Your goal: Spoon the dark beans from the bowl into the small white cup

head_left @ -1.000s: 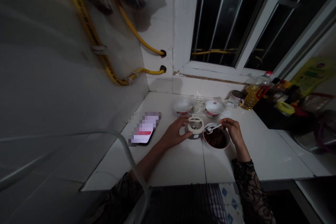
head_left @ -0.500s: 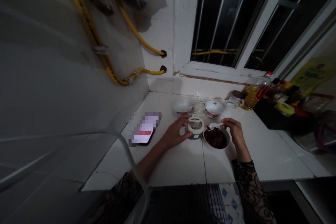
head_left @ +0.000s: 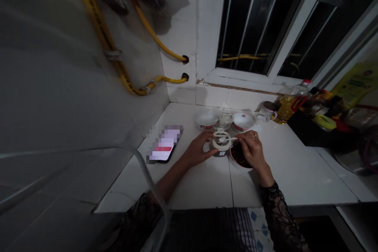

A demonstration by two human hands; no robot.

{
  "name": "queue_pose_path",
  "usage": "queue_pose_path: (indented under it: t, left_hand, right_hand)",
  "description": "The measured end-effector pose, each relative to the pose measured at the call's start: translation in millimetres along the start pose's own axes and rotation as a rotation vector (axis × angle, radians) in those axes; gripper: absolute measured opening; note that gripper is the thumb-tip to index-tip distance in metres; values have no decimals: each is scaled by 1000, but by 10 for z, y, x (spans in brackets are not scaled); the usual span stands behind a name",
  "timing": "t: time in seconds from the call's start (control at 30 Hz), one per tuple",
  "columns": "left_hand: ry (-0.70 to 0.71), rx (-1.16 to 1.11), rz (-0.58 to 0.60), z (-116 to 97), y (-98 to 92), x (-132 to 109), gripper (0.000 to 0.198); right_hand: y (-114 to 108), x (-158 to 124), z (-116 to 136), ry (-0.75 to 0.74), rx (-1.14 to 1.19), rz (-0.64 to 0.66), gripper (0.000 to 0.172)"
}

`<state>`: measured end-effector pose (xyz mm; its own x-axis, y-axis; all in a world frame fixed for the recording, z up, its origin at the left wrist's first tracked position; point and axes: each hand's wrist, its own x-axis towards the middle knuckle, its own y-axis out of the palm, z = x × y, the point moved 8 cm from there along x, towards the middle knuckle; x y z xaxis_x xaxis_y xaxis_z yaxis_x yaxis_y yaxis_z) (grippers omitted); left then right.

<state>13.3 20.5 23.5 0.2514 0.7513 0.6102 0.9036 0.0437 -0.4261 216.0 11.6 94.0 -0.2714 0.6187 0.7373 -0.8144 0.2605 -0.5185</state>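
Note:
My left hand [head_left: 198, 149] is wrapped round a small dark jar [head_left: 220, 150] with a white rim, steadying it on the white counter [head_left: 203, 181]. My right hand [head_left: 251, 150] pinches a white spoon [head_left: 226, 139] whose bowl lies over the jar's mouth. Right of the jar stands a bowl [head_left: 238, 156] of dark red flakes, partly hidden beneath my right hand.
Two white bowls [head_left: 206, 119] [head_left: 242, 121] and a glass jar [head_left: 224, 119] stand behind. A phone [head_left: 165, 144] lies to the left. An oil bottle [head_left: 288, 104], a mug [head_left: 268, 109] and packets crowd the right side by a dark stove. Yellow gas pipes [head_left: 124, 78] run along the wall.
My right hand has carried the spoon leftward from over the flake bowl to the jar's mouth. The left hand has stayed on the jar.

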Motion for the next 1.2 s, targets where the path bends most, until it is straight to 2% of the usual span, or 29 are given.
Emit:
queue_pose_path:
  t: [0.07,0.17,0.27,0.33,0.5,0.6,0.8,1.2]
  left_hand:
    - [3,4,5,-9,-5,1,31]
    - [2,15,9,-2,-4,0,30]
    - [1,17,6,13,4,-1,32]
    - [4,16,0,15,5,-3,31]
    - [-5,14,9,16,9,-7,31]
    - [0,22,2,16,2,-6,31]
    - [12,45,-7,12,2,-5,32]
    - [2,19,7,12,2,0,31]
  right_hand:
    - [-102,-19,-86,53,-19,-38,21]
    - [-330,-93,-385,236,-24,-132,23]
    - [-416,-163,-645,359,-71,-80,25]
    - [-391,-178,-720,379,-107,-14,25]
    - [-91,-169,-683,390,-68,215,24]
    - [-7,-187,-700,477,5,260,24]
    - [-136,-244,-818,686,109,148,22]
    - [-197,-256,-856,714,179,26,24]
